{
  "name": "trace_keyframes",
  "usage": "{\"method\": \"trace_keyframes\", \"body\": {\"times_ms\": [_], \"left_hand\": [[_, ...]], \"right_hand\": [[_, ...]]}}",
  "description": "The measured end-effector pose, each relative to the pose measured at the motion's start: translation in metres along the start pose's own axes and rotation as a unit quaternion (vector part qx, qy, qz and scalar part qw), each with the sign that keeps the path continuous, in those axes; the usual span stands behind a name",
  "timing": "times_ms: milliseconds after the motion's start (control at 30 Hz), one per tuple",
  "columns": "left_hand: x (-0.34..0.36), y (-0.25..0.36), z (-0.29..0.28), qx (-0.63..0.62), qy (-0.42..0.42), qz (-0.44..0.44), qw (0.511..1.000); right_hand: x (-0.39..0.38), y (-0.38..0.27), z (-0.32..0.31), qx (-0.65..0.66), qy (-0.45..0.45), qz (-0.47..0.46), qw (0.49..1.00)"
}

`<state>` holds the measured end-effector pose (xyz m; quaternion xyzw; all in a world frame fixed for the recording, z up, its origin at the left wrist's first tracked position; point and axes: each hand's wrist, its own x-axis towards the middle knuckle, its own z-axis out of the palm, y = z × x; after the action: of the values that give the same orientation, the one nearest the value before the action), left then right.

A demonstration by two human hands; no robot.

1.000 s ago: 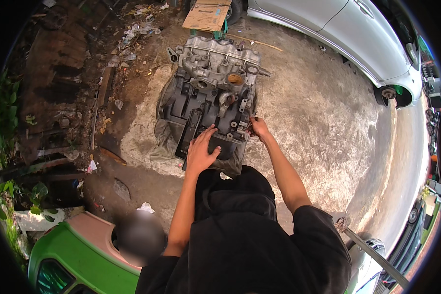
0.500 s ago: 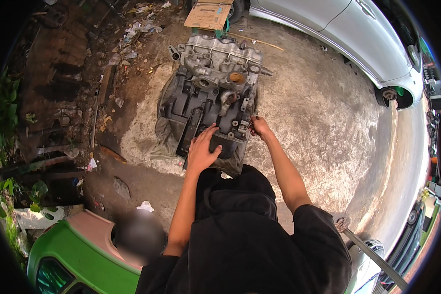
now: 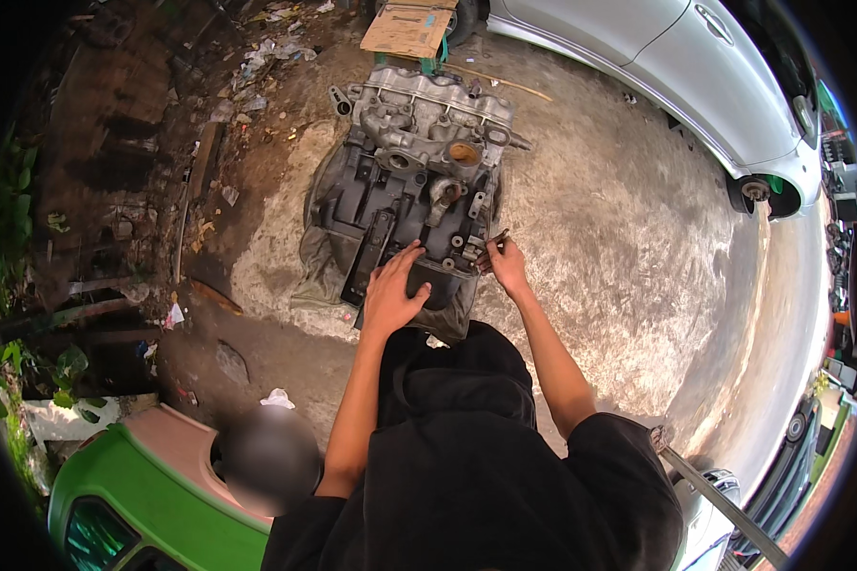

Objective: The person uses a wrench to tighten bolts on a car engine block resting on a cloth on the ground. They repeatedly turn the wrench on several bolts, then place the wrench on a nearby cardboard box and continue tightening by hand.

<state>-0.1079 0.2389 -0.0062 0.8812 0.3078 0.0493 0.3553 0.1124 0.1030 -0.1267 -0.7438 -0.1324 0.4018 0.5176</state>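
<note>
Fingers of left hand [image 3: 391, 292] spread flat on engine block [image 3: 405, 190], right hand [image 3: 508, 267] pinching small tool [image 3: 493, 244]

Silver car [image 3: 638, 57] cut off at top edge, blurred round patch [image 3: 269, 459], green vehicle [image 3: 133, 514] partly out of frame

The engine block [image 3: 405, 195] lies flat on a crumpled grey-green cloth [image 3: 319, 281] spread on the concrete ground, its long axis running away from the person. It is grimy dark metal at the near end, with lighter silver-grey castings and a round rusty opening at the far end. The near end overhangs the cloth's near edge. A thin metal tool [image 3: 493, 243] sits at the block's near right corner.
</note>
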Motion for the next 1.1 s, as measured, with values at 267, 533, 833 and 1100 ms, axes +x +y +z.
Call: {"method": "trace_keyframes", "body": {"times_ms": [267,533,833,1100], "left_hand": [[0.0,-0.001,0.001,-0.002,0.003,0.007,1.0],[-0.001,-0.002,0.001,-0.011,0.008,0.008,1.0],[-0.001,-0.001,0.001,-0.015,0.009,0.005,1.0],[-0.002,-0.001,0.001,-0.005,0.008,0.004,1.0]], "right_hand": [[-0.088,0.033,0.036,-0.305,0.035,-0.243,0.92],[-0.08,0.046,0.018,-0.184,0.127,-0.173,0.959],[-0.055,0.029,-0.006,0.04,0.148,-0.113,0.982],[-0.028,0.032,-0.015,0.097,0.172,-0.091,0.976]]}}
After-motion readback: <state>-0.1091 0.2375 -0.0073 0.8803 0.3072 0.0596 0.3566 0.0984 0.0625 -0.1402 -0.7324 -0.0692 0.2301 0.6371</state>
